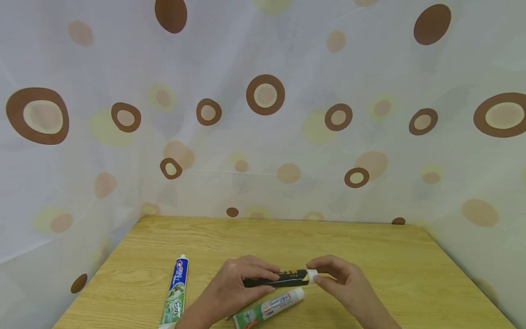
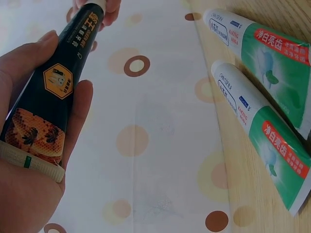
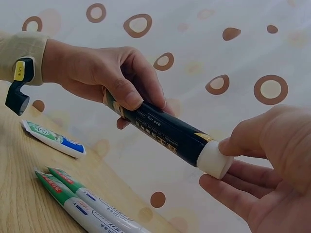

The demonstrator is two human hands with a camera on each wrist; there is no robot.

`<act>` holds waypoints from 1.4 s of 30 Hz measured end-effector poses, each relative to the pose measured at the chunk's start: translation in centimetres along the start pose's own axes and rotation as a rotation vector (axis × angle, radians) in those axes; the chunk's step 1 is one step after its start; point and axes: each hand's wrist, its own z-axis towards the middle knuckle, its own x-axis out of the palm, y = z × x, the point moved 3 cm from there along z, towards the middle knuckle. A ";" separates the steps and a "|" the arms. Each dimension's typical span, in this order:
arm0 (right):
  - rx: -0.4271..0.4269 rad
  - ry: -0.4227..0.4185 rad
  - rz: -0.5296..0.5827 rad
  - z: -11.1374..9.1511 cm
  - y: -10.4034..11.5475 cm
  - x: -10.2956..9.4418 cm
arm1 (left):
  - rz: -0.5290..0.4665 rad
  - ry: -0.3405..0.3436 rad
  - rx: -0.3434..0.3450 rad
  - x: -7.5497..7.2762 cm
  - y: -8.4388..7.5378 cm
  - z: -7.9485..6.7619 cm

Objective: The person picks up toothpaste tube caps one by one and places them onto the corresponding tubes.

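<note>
A black toothpaste tube (image 1: 293, 277) with gold lettering is held above the table, its white cap (image 3: 214, 159) toward the right. My left hand (image 1: 240, 283) grips the tube's body near its crimped end, thumb and fingers on either side. At the other end my right hand (image 1: 349, 288) pinches the white cap between thumb and fingers. Whether the cap is loose cannot be told. In the left wrist view the tube's front shows a honeycomb picture and a yellow hexagon.
Two green-and-white toothpaste tubes (image 2: 262, 131) lie side by side on the wooden table (image 1: 353, 246), below the held tube. A blue-and-green toothpaste tube (image 1: 176, 292) lies further left. A white curtain (image 1: 296, 146) with brown circles surrounds the table's back and sides.
</note>
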 end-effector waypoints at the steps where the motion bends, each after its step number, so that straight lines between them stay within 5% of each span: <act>1: 0.006 -0.008 -0.009 0.0 0.0 0.0 | 0.000 0.000 0.004 0.0 0.0 0.0; 34: 0.076 0.030 -0.048 0.0 0.0 -0.2 | 0.016 -0.002 0.057 0.5 -0.4 0.1; 42: 0.045 0.112 0.070 -0.1 0.0 -0.1 | -0.012 0.004 0.042 0.4 -0.4 0.2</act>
